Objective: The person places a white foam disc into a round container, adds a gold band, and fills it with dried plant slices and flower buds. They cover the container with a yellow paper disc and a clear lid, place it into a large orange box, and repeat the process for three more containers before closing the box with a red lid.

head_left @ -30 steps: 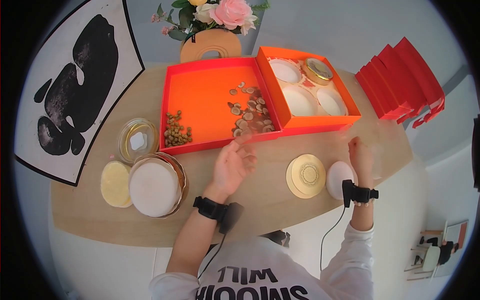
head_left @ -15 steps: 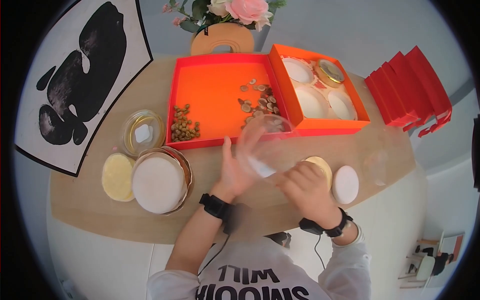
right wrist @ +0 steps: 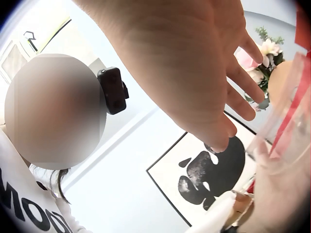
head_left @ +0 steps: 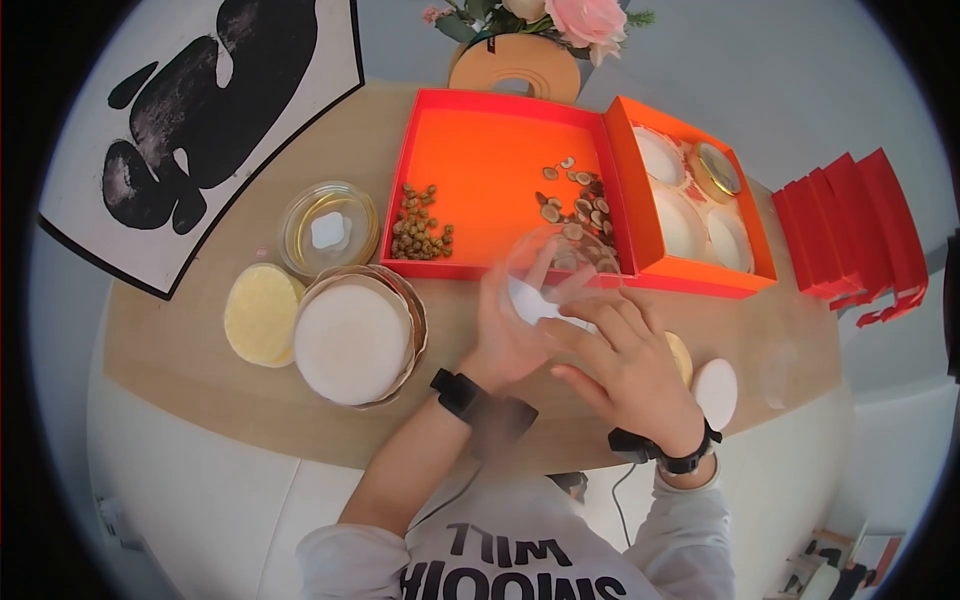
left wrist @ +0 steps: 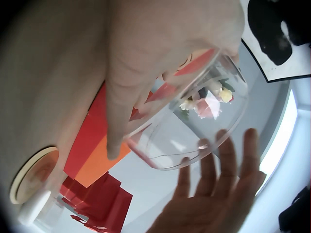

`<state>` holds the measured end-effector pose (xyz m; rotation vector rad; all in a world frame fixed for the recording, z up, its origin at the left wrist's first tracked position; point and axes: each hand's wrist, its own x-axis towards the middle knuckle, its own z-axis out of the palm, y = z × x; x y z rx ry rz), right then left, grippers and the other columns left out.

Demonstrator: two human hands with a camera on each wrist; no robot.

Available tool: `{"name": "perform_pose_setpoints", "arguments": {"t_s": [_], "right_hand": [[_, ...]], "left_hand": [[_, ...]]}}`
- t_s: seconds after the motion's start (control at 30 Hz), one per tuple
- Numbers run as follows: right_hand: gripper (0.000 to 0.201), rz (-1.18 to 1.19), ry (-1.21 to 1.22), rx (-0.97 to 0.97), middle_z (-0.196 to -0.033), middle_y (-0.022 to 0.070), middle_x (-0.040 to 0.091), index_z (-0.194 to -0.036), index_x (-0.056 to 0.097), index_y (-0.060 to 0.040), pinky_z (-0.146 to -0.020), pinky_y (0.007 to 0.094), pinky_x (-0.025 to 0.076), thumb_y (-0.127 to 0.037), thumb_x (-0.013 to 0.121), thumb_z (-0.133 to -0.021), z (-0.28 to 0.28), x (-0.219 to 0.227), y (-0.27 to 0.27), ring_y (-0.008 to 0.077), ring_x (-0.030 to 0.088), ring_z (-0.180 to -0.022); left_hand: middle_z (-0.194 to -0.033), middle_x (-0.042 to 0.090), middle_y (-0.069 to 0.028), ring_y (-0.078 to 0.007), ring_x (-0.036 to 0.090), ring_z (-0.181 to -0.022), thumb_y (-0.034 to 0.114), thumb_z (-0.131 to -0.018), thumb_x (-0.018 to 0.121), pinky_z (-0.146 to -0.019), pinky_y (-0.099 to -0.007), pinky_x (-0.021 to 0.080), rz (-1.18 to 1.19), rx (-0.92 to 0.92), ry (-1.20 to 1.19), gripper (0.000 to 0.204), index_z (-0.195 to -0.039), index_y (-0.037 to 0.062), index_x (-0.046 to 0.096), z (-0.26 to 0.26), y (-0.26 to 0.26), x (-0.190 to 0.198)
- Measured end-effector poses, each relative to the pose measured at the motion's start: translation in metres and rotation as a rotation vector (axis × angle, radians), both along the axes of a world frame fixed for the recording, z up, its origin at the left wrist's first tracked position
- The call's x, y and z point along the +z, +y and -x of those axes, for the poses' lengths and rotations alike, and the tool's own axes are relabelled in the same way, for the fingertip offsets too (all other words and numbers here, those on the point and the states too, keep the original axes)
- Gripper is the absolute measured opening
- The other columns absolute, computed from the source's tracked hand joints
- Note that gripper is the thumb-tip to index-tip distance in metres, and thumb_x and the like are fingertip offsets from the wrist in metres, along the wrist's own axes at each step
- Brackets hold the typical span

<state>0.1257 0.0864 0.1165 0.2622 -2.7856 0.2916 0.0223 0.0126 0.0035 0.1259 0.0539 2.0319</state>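
A clear round plastic jar (head_left: 522,262) is in my left hand (head_left: 508,330), whose thumb and fingers go round its side, tilted above the near edge of the red tray. In the left wrist view the see-through jar (left wrist: 194,131) shows the flowers behind it. My right hand (head_left: 638,365) is beside it with fingers spread and almost straight, fingertips at the jar's rim. Just beyond, the orange-floored red tray (head_left: 490,150) bears brown round dried slices (head_left: 590,210) on its right and a small pile of greenish-brown balls (head_left: 420,235) at its left corner.
To the right stand an orange box (head_left: 695,280) with round white wells and a gold-lidded jar (head_left: 715,172), and red cartons (head_left: 840,230). A gold disc (head_left: 681,355) and white disc (head_left: 715,393) lie nearer. Leftward are a lidded jar (head_left: 328,230), yellow disc (head_left: 262,315) and white-topped stack (head_left: 353,340).
My right hand has come in from the right edge, bringing the clear jar across to my left hand. The left hand now grips it, and the right fingers have spread off it. The head view has shifted.
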Motion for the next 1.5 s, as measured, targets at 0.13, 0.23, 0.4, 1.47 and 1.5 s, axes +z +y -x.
{"name": "perform_pose_setpoints", "arguments": {"t_s": [0.13, 0.23, 0.4, 1.47, 1.5], "right_hand": [[0.026, 0.076, 0.046, 0.154, -0.096, 0.0047, 0.055, -0.092, 0.058, -0.0108, -0.089, 0.0417, 0.035, -0.019, 0.066, -0.069, 0.017, 0.006, -0.023, 0.0232, 0.051, -0.092], [0.024, 0.088, 0.045, 0.153, -0.091, 0.006, 0.056, -0.088, 0.058, -0.0093, -0.082, 0.0394, 0.039, -0.019, 0.067, -0.068, 0.019, 0.002, -0.022, 0.0241, 0.053, -0.085], [0.026, 0.243, -0.049, -0.424, -0.085, 0.0106, 0.056, -0.086, 0.054, -0.0031, -0.068, 0.0377, 0.044, -0.019, 0.067, -0.069, -0.021, 0.002, 0.027, 0.0278, 0.055, -0.078], [0.018, 0.147, 0.136, -0.855, -0.069, 0.0067, 0.056, -0.1, 0.052, -0.0038, -0.057, 0.03, 0.041, -0.016, 0.044, -0.089, -0.052, -0.022, 0.091, 0.02, 0.054, -0.062], [0.017, 0.215, 0.312, -0.836, -0.063, 0.0011, 0.054, -0.099, 0.051, -0.0053, -0.052, 0.0282, 0.04, -0.017, 0.044, -0.089, -0.05, -0.023, 0.089, 0.0166, 0.051, -0.055]], "left_hand": [[-0.139, 0.016, 0.0013, -0.0346, 0.025, -0.124, 0.055, -0.08, 0.042, -0.09, -0.0532, 0.037, -0.099, -0.048, -0.206, 0.067, -0.134, 0.021, 0.02, -0.005, -0.006, 0.013], [-0.14, 0.014, -0.0016, -0.0348, 0.025, -0.124, 0.056, -0.079, 0.043, -0.09, -0.0565, 0.034, 0.047, 0.215, 0.192, 0.068, -0.134, 0.0234, 0.019, 0.002, 0.003, 0.0], [-0.139, 0.017, -0.0096, -0.0361, 0.024, -0.124, 0.063, -0.074, 0.041, -0.089, -0.0641, 0.028, -0.036, 0.065, -0.028, 0.071, -0.133, 0.0276, 0.022, 0.001, -0.001, 0.007], [-0.138, 0.021, -0.015, -0.0408, 0.028, -0.122, 0.071, -0.068, 0.04, -0.089, -0.0671, 0.025, 0.032, -0.046, 0.051, 0.083, -0.136, 0.0333, 0.012, -0.002, -0.002, 0.008], [-0.139, 0.019, -0.0148, -0.0396, 0.025, -0.123, 0.071, -0.069, 0.038, -0.09, -0.0671, 0.024, 0.02, -0.05, 0.061, 0.082, -0.136, 0.0309, 0.013, -0.002, -0.002, 0.009]]}}
